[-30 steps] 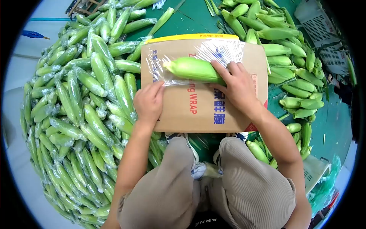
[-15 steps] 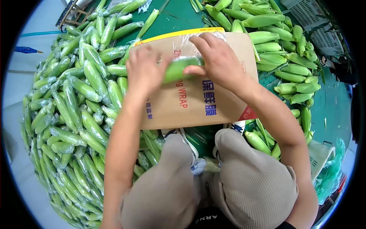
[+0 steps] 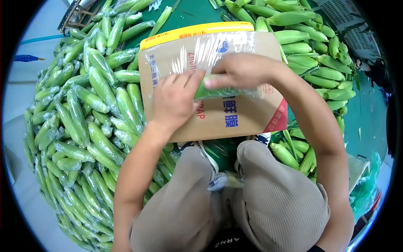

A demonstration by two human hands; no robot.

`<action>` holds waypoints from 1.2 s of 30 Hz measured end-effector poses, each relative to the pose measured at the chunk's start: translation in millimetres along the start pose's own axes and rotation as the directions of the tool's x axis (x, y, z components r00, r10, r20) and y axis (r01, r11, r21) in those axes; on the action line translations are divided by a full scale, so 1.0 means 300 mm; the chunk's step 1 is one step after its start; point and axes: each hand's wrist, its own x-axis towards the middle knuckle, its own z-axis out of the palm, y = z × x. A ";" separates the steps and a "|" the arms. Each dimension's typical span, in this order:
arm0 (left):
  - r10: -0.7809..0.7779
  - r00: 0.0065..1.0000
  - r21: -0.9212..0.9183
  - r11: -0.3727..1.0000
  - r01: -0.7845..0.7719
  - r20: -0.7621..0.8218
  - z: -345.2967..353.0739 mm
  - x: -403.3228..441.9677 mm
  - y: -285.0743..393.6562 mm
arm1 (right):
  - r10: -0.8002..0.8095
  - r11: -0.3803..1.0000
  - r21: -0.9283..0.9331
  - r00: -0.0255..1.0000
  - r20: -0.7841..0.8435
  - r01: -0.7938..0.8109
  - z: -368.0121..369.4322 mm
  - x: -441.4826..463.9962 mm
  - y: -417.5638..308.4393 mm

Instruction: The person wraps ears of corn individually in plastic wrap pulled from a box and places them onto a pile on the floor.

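Observation:
A green ear of corn in its husk point(image 3: 230, 92) lies crosswise over the cardboard box point(image 3: 176, 128), partly wrapped in clear film. My left hand point(image 3: 175, 98) is closed over the ear's left end and hides it. My right hand point(image 3: 241, 72) grips the ear from above, its thumb along the near side and its other fingers mostly hidden behind. A sheet of clear cling film point(image 3: 184, 56) stretches over the box's far part, between the hands and the yellow strip point(image 3: 197, 31) at its far edge.
Film-wrapped ears of corn point(image 3: 100, 84) are heaped on the left. Unwrapped ears point(image 3: 294, 38) are piled at the far right, with a few more point(image 3: 285, 154) beside my right knee. Plastic crates point(image 3: 354, 35) and a green plastic bag point(image 3: 365, 189) stand farther right.
The ear has moved toward me and to the right with my hands. More cling film now lies stretched over the box, and more of the yellow strip shows.

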 end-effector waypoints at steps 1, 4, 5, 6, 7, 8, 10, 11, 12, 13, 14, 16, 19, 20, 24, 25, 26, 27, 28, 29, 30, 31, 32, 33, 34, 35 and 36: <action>-0.032 0.994 -0.076 0.996 0.040 0.104 -0.008 -0.002 0.018 | -0.065 0.994 0.069 0.976 -0.206 0.081 -0.010 0.017 0.020; 0.008 0.944 -0.271 0.959 0.086 0.329 -0.042 0.017 0.078 | -0.534 0.815 -0.505 0.705 -0.466 0.284 0.111 0.200 0.132; 0.050 0.898 -0.337 0.935 0.112 0.438 -0.061 0.019 0.092 | -0.493 0.823 -0.512 0.758 -0.428 0.246 0.171 0.209 0.139; 0.090 0.839 -0.394 0.906 0.154 0.536 -0.075 0.014 0.101 | -0.453 0.825 -0.522 0.806 -0.381 0.216 0.215 0.213 0.128; 0.047 0.760 -0.296 0.935 0.194 0.648 -0.066 -0.002 0.108 | -0.470 0.806 -0.558 0.787 -0.400 0.197 0.223 0.207 0.124; 0.075 0.709 -0.325 0.919 0.225 0.701 -0.068 -0.023 0.115 | -0.461 0.813 -0.550 0.789 -0.406 0.192 0.230 0.204 0.118; 0.135 0.600 -0.377 0.877 0.298 0.789 -0.078 -0.082 0.149 | -0.447 0.824 -0.534 0.793 -0.413 0.187 0.241 0.200 0.106; 0.216 0.437 -0.373 0.874 0.312 0.873 -0.081 -0.122 0.193 | -0.457 0.832 -0.519 0.775 -0.436 0.198 0.251 0.203 0.111; 0.292 0.265 -0.370 0.872 0.320 0.919 -0.083 -0.160 0.234 | -0.463 0.830 -0.523 0.761 -0.454 0.193 0.258 0.206 0.119; 0.381 0.247 -0.453 0.776 0.438 0.891 -0.041 -0.238 0.244 | -0.472 0.828 -0.527 0.745 -0.471 0.191 0.274 0.209 0.120; 0.467 0.233 -0.513 0.662 0.547 0.853 0.015 -0.303 0.229 | -0.478 0.830 -0.526 0.727 -0.494 0.188 0.297 0.212 0.114; 0.556 0.283 -0.612 0.594 0.522 0.782 0.037 -0.323 0.193 | -0.477 0.875 -0.244 0.833 -0.281 0.419 0.269 0.003 -0.015; 0.537 0.552 -0.768 0.497 0.404 0.638 0.014 -0.378 0.145 | -0.474 0.863 0.207 0.880 0.016 0.461 0.510 -0.218 -0.072; 0.504 0.629 -0.801 0.461 0.383 0.591 0.025 -0.412 0.107 | -0.132 0.987 0.151 0.821 0.556 0.057 0.529 -0.226 -0.104; 0.147 0.822 -0.820 0.279 0.499 0.550 0.044 -0.514 0.024 | -0.135 0.755 0.638 0.914 0.383 -0.155 0.847 -0.248 0.069; -0.040 0.816 -0.801 0.168 0.575 0.577 0.025 -0.507 0.038 | -0.155 0.650 0.748 0.941 0.301 -0.132 0.870 -0.233 0.042; -0.220 0.770 -0.783 0.043 0.621 0.599 0.015 -0.483 0.055 | -0.162 0.529 0.843 0.963 0.216 -0.100 0.856 -0.214 0.000; -0.499 0.764 -0.912 -0.195 0.360 0.409 0.039 -0.482 0.096 | -0.148 0.633 0.774 0.975 0.164 -0.034 0.808 -0.182 -0.033; -0.569 0.761 -0.936 -0.323 0.143 0.312 0.022 -0.458 0.127 | -0.141 0.725 0.689 0.984 0.113 0.025 0.724 -0.144 -0.099; -0.642 0.734 -0.906 -0.414 -0.091 0.220 -0.025 -0.410 0.160 | -0.205 0.734 0.655 0.978 -0.040 0.181 0.678 -0.108 -0.161; -0.713 0.688 -0.824 -0.466 -0.321 0.135 -0.052 -0.376 0.171 | -0.193 0.734 0.651 0.979 -0.072 0.193 0.619 -0.057 -0.233; -0.646 0.737 -0.825 -0.515 -0.232 0.196 -0.024 -0.393 0.181 | -0.179 0.734 0.648 0.979 -0.102 0.201 0.559 -0.012 -0.304; -0.706 0.688 -0.895 -0.401 -0.194 0.167 -0.037 -0.406 0.170 | -0.198 0.752 0.609 0.967 -0.158 0.253 0.535 -0.001 -0.331; -0.755 0.643 -0.948 -0.284 -0.143 0.129 -0.053 -0.415 0.151 | -0.217 0.768 0.565 0.953 -0.213 0.301 0.511 0.011 -0.359; -0.790 0.607 -0.983 -0.166 -0.084 0.082 -0.075 -0.413 0.119 | -0.266 0.792 0.470 0.914 -0.306 0.389 0.504 0.015 -0.366; -0.856 0.516 -0.955 -0.183 -0.233 0.038 -0.152 -0.411 0.060 | -0.316 0.810 0.368 0.868 -0.383 0.457 0.500 0.015 -0.364; -0.840 0.536 -0.931 -0.127 -0.342 -0.082 -0.230 -0.448 -0.059 | -0.292 0.791 0.419 0.877 -0.382 0.446 0.504 -0.004 -0.340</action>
